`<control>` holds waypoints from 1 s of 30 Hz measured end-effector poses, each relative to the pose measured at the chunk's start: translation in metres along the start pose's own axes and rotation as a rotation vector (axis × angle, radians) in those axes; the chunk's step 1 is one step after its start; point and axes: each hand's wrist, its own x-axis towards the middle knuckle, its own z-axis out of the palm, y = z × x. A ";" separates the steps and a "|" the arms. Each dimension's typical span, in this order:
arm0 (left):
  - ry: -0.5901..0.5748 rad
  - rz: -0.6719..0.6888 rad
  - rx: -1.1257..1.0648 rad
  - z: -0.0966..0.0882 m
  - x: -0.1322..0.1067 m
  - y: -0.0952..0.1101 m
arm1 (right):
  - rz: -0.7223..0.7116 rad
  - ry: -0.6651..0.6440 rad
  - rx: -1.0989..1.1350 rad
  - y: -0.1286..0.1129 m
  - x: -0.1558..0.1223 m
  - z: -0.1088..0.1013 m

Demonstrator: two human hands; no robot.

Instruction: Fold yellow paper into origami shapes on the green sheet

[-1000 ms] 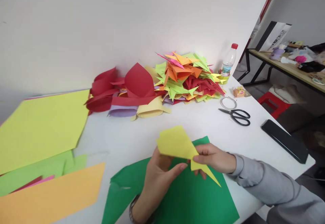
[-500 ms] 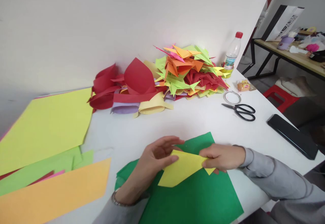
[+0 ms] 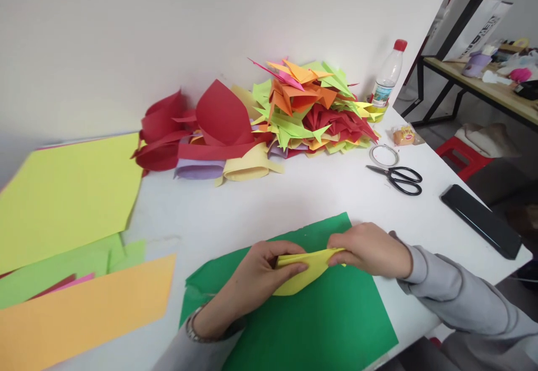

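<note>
Between my two hands is a folded piece of yellow paper (image 3: 300, 280), raised a little and seen partly edge-on with several layers along its top. My left hand (image 3: 269, 267) pinches its left end, thumb in front and fingers behind. At the right end, my right hand (image 3: 363, 250) grips the paper between thumb and fingers. Underneath both hands lies a large green sheet (image 3: 319, 326) on the white table. Part of the yellow paper is hidden by my fingers.
Black-handled scissors (image 3: 399, 179), a tape roll (image 3: 384, 156) and a black phone (image 3: 481, 221) lie to the right. Folded colored paper shapes (image 3: 302, 113) are heaped against the wall, beside a plastic bottle (image 3: 385, 77). Yellow sheets (image 3: 75, 191) and an orange strip (image 3: 92, 309) lie left.
The yellow paper has tipped from facing me to nearly edge-on, showing its layers. My left fingers have closed onto its left end. The view has shifted slightly.
</note>
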 end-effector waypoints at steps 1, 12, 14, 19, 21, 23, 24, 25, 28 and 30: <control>0.017 0.011 0.000 0.001 0.000 0.000 | 0.034 0.051 -0.039 -0.001 -0.001 0.001; 0.043 0.133 0.081 0.007 -0.001 0.003 | -0.155 0.139 -0.142 0.000 0.000 0.011; 0.034 0.146 0.107 0.009 -0.001 0.002 | -0.151 0.159 -0.168 0.001 0.000 0.014; 0.007 0.109 0.132 0.009 0.000 -0.001 | -0.148 0.172 -0.186 0.003 0.001 0.018; -0.031 0.102 0.140 0.007 0.001 -0.002 | -0.144 0.157 -0.176 0.003 0.001 0.017; -0.057 0.109 0.150 0.005 0.001 -0.001 | -0.136 0.141 -0.174 0.003 0.001 0.016; -0.068 0.113 0.156 0.005 0.002 0.000 | -0.133 0.133 -0.175 0.003 0.001 0.016; -0.076 0.118 0.161 0.004 0.002 0.001 | -0.128 0.127 -0.175 0.002 0.002 0.015; -0.095 0.129 0.176 0.003 0.002 0.002 | -0.113 0.116 -0.177 0.003 0.002 0.015; -0.063 0.133 0.167 0.004 0.002 0.001 | -0.104 0.119 -0.177 0.004 0.003 0.015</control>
